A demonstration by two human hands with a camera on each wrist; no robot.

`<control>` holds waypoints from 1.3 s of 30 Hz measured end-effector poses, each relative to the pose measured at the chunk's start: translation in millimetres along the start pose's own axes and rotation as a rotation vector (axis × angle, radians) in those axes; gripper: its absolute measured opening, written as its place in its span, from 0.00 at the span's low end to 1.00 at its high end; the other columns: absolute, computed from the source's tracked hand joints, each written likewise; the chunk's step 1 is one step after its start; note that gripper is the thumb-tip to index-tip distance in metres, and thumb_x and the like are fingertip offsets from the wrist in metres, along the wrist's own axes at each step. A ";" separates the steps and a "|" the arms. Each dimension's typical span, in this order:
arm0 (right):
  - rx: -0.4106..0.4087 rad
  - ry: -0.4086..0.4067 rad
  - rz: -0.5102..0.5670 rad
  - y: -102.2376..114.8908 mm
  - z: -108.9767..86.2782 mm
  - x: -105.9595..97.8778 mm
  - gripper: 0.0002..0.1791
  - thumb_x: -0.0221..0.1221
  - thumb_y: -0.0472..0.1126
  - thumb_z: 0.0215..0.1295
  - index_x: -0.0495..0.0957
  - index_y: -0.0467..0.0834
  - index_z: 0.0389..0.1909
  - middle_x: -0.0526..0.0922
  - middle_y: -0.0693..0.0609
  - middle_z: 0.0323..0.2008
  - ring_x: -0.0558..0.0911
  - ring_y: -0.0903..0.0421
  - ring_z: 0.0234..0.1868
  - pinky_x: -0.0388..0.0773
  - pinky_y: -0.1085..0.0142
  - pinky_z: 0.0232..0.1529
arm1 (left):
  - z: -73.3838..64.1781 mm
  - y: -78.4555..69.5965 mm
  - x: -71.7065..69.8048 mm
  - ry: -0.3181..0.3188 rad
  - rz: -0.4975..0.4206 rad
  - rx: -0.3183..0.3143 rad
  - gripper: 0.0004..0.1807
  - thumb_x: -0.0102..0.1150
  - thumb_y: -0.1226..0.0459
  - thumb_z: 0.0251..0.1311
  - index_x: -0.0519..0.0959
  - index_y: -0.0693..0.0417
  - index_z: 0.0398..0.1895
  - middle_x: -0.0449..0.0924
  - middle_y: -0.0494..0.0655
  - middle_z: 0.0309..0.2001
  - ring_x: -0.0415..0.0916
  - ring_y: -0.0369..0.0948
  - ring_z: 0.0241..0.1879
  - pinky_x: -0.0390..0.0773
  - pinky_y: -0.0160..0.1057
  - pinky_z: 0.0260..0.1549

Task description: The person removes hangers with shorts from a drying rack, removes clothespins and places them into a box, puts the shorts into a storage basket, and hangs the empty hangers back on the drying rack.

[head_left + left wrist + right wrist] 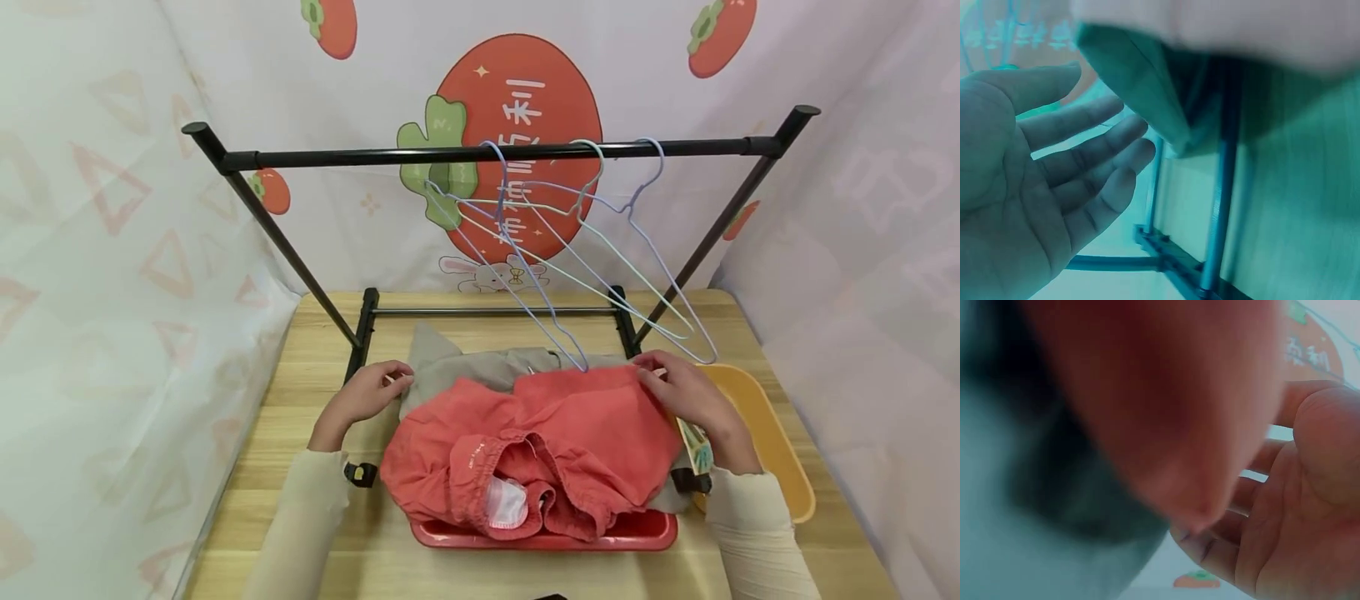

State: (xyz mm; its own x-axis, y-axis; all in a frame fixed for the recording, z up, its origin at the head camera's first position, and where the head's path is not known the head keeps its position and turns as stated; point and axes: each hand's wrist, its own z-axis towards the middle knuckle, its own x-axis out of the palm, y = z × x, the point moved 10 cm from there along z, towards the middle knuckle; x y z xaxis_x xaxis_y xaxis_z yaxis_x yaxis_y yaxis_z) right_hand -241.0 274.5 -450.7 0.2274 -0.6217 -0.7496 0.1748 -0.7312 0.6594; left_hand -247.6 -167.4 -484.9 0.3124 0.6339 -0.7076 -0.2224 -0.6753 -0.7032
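Note:
A red garment (pixel 592 417) lies bunched over a red tray (pixel 547 542), with its opening and a white patch (pixel 507 503) facing the front edge. Behind and partly under it is a grey garment (pixel 480 367). My left hand (pixel 371 392) hovers at the grey garment's left edge; the left wrist view shows its fingers (pixel 1094 150) loosely extended around nothing. At the red garment's upper right corner is my right hand (pixel 686 392). Its fingers look loosely bent in the right wrist view, where red cloth (pixel 1166 425) hides the fingertips.
A black rack (pixel 360 157) stands behind the garments. From its bar hang a blue hanger (pixel 504 192), a green hanger (pixel 581 204) and another blue hanger (pixel 633 204), reaching down near the cloth. An orange tray (pixel 787 467) sits right, beside the right forearm.

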 end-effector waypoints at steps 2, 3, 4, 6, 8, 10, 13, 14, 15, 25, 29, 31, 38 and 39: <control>0.031 0.013 -0.020 -8.3 3.6 -1.2 0.20 0.54 0.42 0.79 0.75 0.31 0.60 0.80 0.34 0.52 0.81 0.41 0.47 0.79 0.47 0.46 | 6.3 9.9 3.7 0.040 -0.004 -0.018 0.14 0.55 0.63 0.77 0.82 0.66 0.53 0.84 0.54 0.43 0.82 0.46 0.37 0.81 0.44 0.33; 0.042 0.018 -0.027 -12.1 5.8 -1.7 0.20 0.54 0.42 0.79 0.75 0.30 0.60 0.80 0.33 0.52 0.80 0.39 0.48 0.79 0.46 0.46 | 9.1 14.4 5.3 0.056 0.000 -0.025 0.15 0.55 0.62 0.77 0.82 0.66 0.54 0.84 0.54 0.43 0.82 0.46 0.37 0.81 0.44 0.35; 0.052 0.024 -0.034 -16.0 8.0 -1.9 0.21 0.54 0.42 0.79 0.75 0.30 0.60 0.79 0.32 0.52 0.80 0.39 0.48 0.79 0.45 0.47 | 11.7 18.4 6.9 0.072 0.004 -0.031 0.16 0.54 0.62 0.77 0.82 0.66 0.54 0.84 0.53 0.43 0.82 0.45 0.37 0.80 0.45 0.36; 0.063 0.037 -0.050 -23.8 12.0 -1.6 0.20 0.54 0.42 0.79 0.76 0.29 0.58 0.80 0.31 0.52 0.80 0.38 0.48 0.78 0.45 0.46 | 16.4 25.8 10.2 0.095 0.004 -0.053 0.17 0.54 0.60 0.78 0.82 0.66 0.55 0.84 0.52 0.43 0.81 0.44 0.38 0.80 0.46 0.37; 0.071 0.056 -0.057 -31.3 14.9 -0.4 0.19 0.54 0.42 0.79 0.77 0.28 0.55 0.80 0.31 0.50 0.80 0.39 0.46 0.79 0.46 0.45 | 20.4 32.3 15.4 0.123 -0.038 -0.083 0.18 0.53 0.59 0.78 0.81 0.66 0.55 0.84 0.51 0.38 0.79 0.43 0.33 0.78 0.45 0.34; 0.076 0.074 -0.057 -36.2 17.2 1.1 0.19 0.54 0.42 0.79 0.78 0.27 0.54 0.81 0.31 0.49 0.80 0.39 0.45 0.79 0.46 0.44 | 23.6 36.3 20.5 0.149 -0.112 -0.110 0.20 0.52 0.59 0.79 0.80 0.69 0.57 0.83 0.51 0.36 0.78 0.43 0.32 0.78 0.44 0.33; 0.098 0.110 -0.048 -44.1 19.9 5.5 0.21 0.53 0.44 0.80 0.78 0.28 0.54 0.82 0.33 0.48 0.80 0.40 0.46 0.78 0.47 0.46 | 27.4 41.3 26.2 0.163 -0.213 -0.149 0.21 0.52 0.60 0.79 0.77 0.71 0.60 0.83 0.52 0.35 0.78 0.43 0.30 0.77 0.44 0.32; 0.102 0.122 -0.039 -45.4 20.2 7.0 0.21 0.52 0.44 0.80 0.78 0.28 0.54 0.82 0.34 0.48 0.80 0.41 0.45 0.77 0.47 0.46 | 28.4 42.6 27.5 0.163 -0.236 -0.155 0.21 0.52 0.61 0.79 0.76 0.71 0.60 0.84 0.52 0.37 0.78 0.43 0.31 0.78 0.44 0.32; 0.103 0.132 -0.031 -46.8 20.7 8.5 0.21 0.51 0.44 0.81 0.79 0.28 0.54 0.82 0.36 0.46 0.79 0.42 0.45 0.77 0.48 0.46 | 29.3 43.9 28.4 0.160 -0.254 -0.161 0.21 0.52 0.61 0.79 0.75 0.72 0.62 0.85 0.53 0.38 0.79 0.44 0.32 0.78 0.45 0.33; 0.161 0.212 0.103 -64.7 27.8 24.1 0.24 0.45 0.50 0.84 0.81 0.35 0.40 0.74 0.50 0.25 0.76 0.50 0.32 0.72 0.57 0.38 | 31.9 55.4 38.8 0.137 -0.402 -0.219 0.24 0.52 0.63 0.78 0.69 0.70 0.69 0.85 0.54 0.42 0.79 0.40 0.34 0.77 0.43 0.36; 0.259 0.214 0.086 -77.9 29.1 28.1 0.33 0.45 0.59 0.82 0.79 0.32 0.56 0.82 0.40 0.44 0.79 0.45 0.45 0.76 0.52 0.47 | 32.6 52.0 37.2 0.102 -0.476 -0.191 0.23 0.53 0.69 0.76 0.68 0.72 0.68 0.85 0.53 0.41 0.79 0.40 0.35 0.79 0.42 0.37; 0.303 0.217 0.110 -82.2 28.6 29.9 0.37 0.45 0.62 0.81 0.76 0.31 0.62 0.79 0.35 0.54 0.78 0.41 0.53 0.75 0.48 0.52 | 33.3 51.5 35.6 0.084 -0.489 -0.175 0.22 0.54 0.71 0.74 0.69 0.74 0.67 0.84 0.51 0.39 0.79 0.40 0.35 0.80 0.41 0.36; 0.421 0.187 0.258 -91.3 28.2 32.3 0.34 0.51 0.67 0.74 0.78 0.38 0.52 0.76 0.39 0.50 0.74 0.42 0.53 0.72 0.50 0.53 | 35.0 57.8 35.3 0.070 -0.474 -0.197 0.20 0.55 0.71 0.73 0.72 0.73 0.64 0.83 0.47 0.34 0.78 0.40 0.32 0.80 0.39 0.33; 0.416 0.181 0.281 -90.5 29.3 32.5 0.33 0.52 0.67 0.74 0.78 0.38 0.47 0.76 0.41 0.46 0.74 0.44 0.51 0.72 0.51 0.51 | 35.1 58.5 34.9 0.065 -0.474 -0.204 0.20 0.55 0.71 0.73 0.73 0.72 0.64 0.82 0.47 0.34 0.78 0.40 0.32 0.80 0.39 0.33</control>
State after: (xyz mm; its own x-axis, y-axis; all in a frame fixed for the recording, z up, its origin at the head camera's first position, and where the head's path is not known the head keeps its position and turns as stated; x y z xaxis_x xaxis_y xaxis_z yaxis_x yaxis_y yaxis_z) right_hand -277.5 312.2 -536.4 0.3784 -0.7781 -0.5013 -0.3029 -0.6159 0.7273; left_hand -282.1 -171.6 -553.2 0.3936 0.8674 -0.3044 0.1395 -0.3837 -0.9129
